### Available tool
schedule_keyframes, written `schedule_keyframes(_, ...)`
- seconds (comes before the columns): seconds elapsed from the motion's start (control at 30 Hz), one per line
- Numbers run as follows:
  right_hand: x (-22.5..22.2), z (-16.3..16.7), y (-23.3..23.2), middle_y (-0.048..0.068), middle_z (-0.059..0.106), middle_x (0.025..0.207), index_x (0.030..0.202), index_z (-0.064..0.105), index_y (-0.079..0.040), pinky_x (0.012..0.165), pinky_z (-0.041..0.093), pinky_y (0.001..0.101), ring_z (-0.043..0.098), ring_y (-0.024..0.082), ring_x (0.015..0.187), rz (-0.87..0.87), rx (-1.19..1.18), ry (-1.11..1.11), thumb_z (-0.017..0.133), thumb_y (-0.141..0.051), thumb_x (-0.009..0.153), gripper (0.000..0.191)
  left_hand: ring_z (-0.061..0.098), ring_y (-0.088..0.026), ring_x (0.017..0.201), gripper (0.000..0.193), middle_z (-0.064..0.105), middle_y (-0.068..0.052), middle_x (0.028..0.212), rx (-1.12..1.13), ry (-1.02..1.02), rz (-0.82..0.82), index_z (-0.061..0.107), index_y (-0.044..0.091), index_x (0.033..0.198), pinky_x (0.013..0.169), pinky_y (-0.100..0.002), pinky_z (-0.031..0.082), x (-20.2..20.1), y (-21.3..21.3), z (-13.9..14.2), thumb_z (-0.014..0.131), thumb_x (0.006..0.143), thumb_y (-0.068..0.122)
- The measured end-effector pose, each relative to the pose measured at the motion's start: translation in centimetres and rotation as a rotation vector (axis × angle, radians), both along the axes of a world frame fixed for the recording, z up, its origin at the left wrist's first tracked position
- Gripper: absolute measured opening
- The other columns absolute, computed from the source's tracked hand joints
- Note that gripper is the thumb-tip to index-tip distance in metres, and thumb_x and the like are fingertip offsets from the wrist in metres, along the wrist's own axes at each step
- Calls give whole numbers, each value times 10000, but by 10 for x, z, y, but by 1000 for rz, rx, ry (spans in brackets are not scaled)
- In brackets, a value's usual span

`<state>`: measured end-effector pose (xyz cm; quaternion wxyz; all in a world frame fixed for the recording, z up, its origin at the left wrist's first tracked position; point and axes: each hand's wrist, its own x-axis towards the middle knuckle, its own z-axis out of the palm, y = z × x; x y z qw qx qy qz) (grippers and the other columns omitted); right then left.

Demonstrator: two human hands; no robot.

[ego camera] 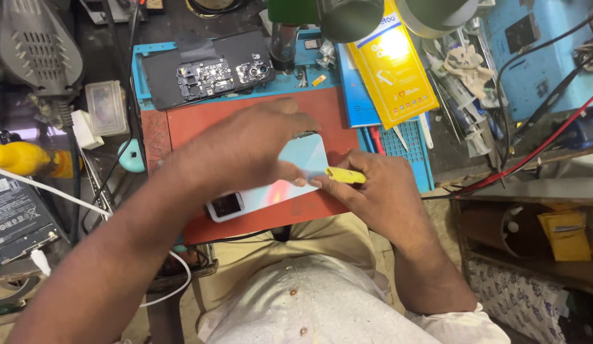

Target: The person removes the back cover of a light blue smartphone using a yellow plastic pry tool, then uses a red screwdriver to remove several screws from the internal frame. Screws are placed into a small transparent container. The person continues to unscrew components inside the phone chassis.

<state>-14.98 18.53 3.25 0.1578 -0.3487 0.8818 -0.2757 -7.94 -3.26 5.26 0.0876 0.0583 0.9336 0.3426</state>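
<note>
From the head camera, a pale, glossy phone [271, 188] lies back-up and slanted on a red work mat [181, 127]. The left hand [245, 150] is spread flat over its upper half, fingers [296, 114] extended and pressing down rather than curled around anything. The right hand [373, 191] is closed in a pinch on a small yellow pry tool [345, 175], whose tip meets the phone's right edge just beside the left thumb.

The main hazard, as I judge it, is the tool slipping: the back looks slick, and a sideways skid would drive the tip into the left thumb or scratch the panel. Levering too steeply could crack the back cover (I cannot tell whether the edge has already lifted). The phone could also pivot on the mat under uneven pressure from the palm.

Behind the mat, a stripped dark phone frame [207, 70] rests on a blue tray [140, 76], and a yellow packet [392, 70] lies to the right. A red cable [532, 153] runs near the right wrist and could snag.
</note>
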Motion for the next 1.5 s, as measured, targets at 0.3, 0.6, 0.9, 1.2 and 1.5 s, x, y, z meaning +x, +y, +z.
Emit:
schedule_keyframes(0.3,-8,-1,-2,64,721,617,919,784,-73,513,497,296,634,136,522,-94,61,-182,862,-360,765,336,542,-378,1241,975,590,-174,1343,-188,463,280,490,-21,1432,1050,-516,410,70,28,-16,835,691,508)
schedule_keyframes(0.6,-32,-8,52,61,752,907,1083,676,-39,645,507,196,678,69,771,-148,-621,-338,787,-127,923,214,523,-359,1308,1057,558,-168,1421,-91,307,455,385,49,1520,1078,-542,379,107,8,-30,895,664,404)
schedule_keyframes(0.9,-75,-25,103,110,771,950,937,800,-74,571,481,298,706,208,704,116,-676,866,796,-35,909,48,624,-300,1144,1121,690,-62,1244,-55,323,417,396,53,1514,992,-460,476,84,2,-36,914,573,375)
schedule_keyframes(1.2,-90,-32,112,123,638,1122,1207,720,-75,805,592,371,696,248,961,-55,-512,535,646,86,805,440,613,-343,1171,1128,680,-143,1250,-112,364,359,338,6,1561,1018,-464,479,74,18,-37,881,618,306)
schedule_keyframes(1.5,-80,-18,102,164,647,1149,1217,663,-8,964,519,459,622,365,1112,-300,-226,805,778,-27,957,285,588,-327,1190,1094,669,-101,1307,-121,337,392,364,28,1557,1038,-484,441,78,23,-34,881,627,282)
